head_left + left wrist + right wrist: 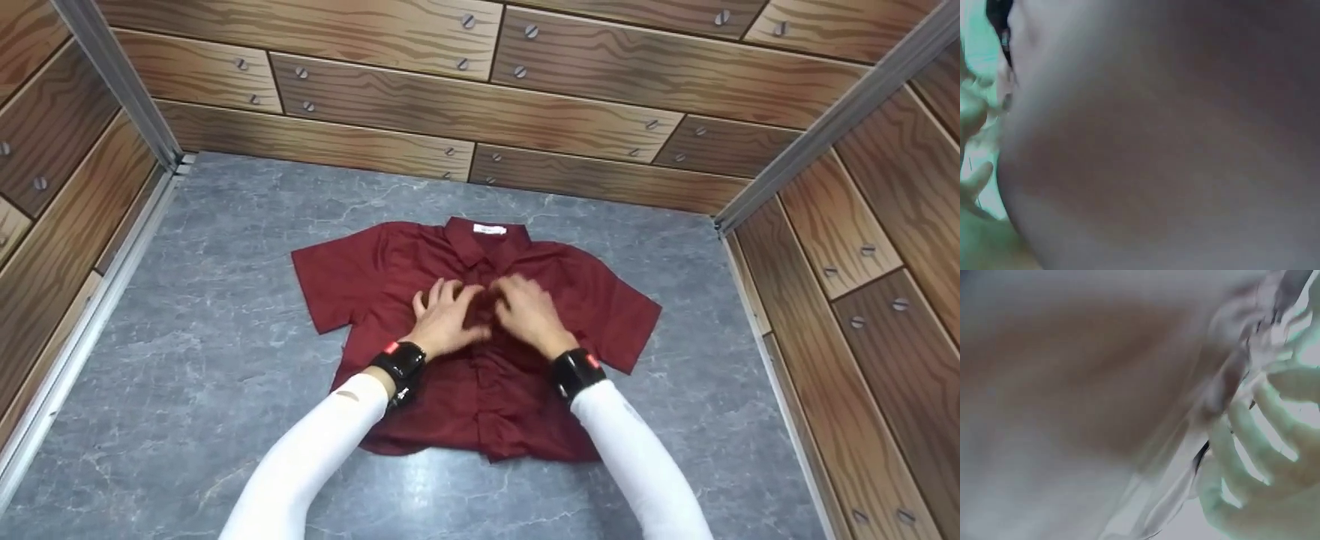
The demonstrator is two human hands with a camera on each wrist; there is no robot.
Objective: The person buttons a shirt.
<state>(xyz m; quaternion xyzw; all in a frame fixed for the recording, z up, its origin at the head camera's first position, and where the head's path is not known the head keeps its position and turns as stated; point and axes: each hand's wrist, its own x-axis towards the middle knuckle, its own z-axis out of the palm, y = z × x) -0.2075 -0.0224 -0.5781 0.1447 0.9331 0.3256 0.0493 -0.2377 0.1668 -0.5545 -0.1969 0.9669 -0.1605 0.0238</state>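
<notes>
A dark red short-sleeved shirt (416, 259) lies face up, its collar (506, 255) pointing away from me and a white label (489, 229) showing inside the neck. Over the chest, just left of the button placket, my left hand (442, 322) has its fingers spread and its thumb apart. My right hand (531, 313) is slightly blurred at the placket opposite it, fingers bent toward the middle. The right wrist view shows extended, spaced fingers (1258, 444) against the cloth. Blurred cloth (1157, 146) fills most of the left wrist view.
The shirt lies on a grey marbled surface (210, 337). Wood-plank-patterned panels stand at the back (375, 90), the left (90, 217) and the right (847, 300), with metal posts at the corners. White sleeves and black wrist bands cover my forearms and wrists.
</notes>
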